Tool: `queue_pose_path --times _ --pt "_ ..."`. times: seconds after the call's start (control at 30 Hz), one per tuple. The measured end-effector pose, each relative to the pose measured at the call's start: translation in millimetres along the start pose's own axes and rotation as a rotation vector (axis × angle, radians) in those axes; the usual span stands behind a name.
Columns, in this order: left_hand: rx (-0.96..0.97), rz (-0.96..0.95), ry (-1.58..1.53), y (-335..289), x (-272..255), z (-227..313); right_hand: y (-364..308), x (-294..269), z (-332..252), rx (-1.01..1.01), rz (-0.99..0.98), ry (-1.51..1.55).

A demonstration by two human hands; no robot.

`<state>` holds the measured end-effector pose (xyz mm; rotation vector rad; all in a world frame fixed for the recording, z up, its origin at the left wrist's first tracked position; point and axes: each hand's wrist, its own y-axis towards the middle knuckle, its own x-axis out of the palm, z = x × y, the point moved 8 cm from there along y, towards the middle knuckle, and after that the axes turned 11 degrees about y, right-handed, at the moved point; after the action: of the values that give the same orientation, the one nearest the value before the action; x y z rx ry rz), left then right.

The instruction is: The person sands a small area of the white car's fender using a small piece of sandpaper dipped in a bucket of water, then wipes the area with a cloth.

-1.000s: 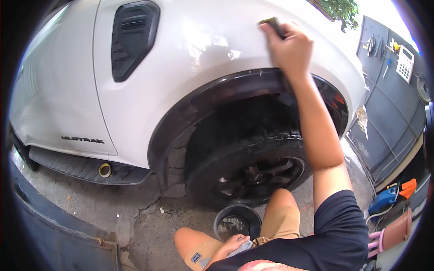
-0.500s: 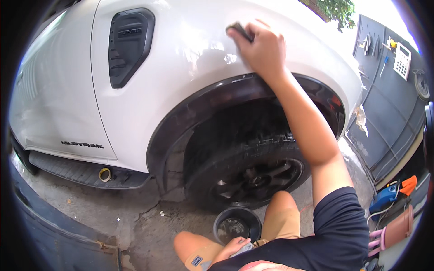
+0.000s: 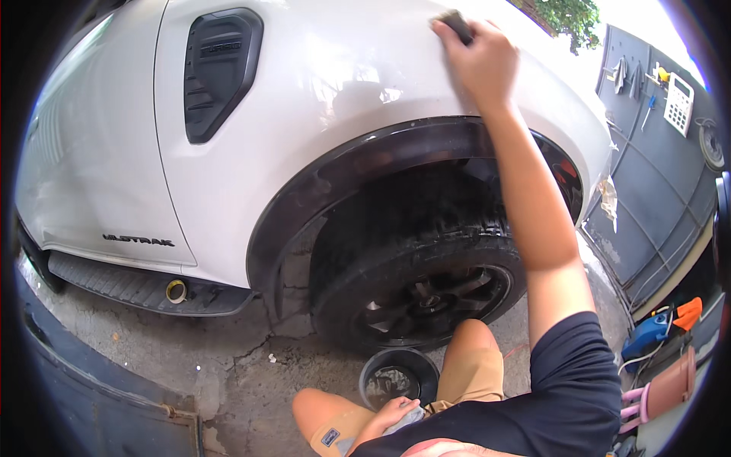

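My right arm reaches up over the white fender (image 3: 304, 46) of a vehicle. In my right hand (image 3: 491, 65) is a small dark block (image 3: 457, 26), pinched between thumb and fingers against or just over the paint; its exact kind does not show. My left hand (image 3: 394, 413) stays low at my lap, fingers curled around a light grey cloth (image 3: 412, 417). Just beyond that hand, a black bucket (image 3: 432, 381) with some liquid in it stands on the floor between my knees.
Below the fender are a dark wheel arch (image 3: 358, 156) and the tyre (image 3: 335, 305). A tape roll (image 3: 176, 291) lies on the side step (image 3: 114, 286). To the right stand a grey metal gate (image 3: 609, 183), a blue and orange machine (image 3: 647, 335) and a brown pot (image 3: 674, 388).
My right hand has moved to the right and slightly up along the fender, still gripping the dark block. My left hand has barely moved.
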<state>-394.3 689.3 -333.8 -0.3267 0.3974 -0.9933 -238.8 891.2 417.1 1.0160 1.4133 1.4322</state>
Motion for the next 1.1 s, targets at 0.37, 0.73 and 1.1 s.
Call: queue_pose_path --times 0.37,0.73,1.1 --pt "0.03 0.005 -0.056 0 -8 13 0 32 -14 0.07 -0.022 0.043" --pt "-0.008 0.0 -0.08 -5 -10 -13 -13 24 -26 0.02 0.029 0.075" --pt "0.007 -0.059 -0.297 -12 -14 -3 -7 37 -28 0.105 -0.012 0.065"
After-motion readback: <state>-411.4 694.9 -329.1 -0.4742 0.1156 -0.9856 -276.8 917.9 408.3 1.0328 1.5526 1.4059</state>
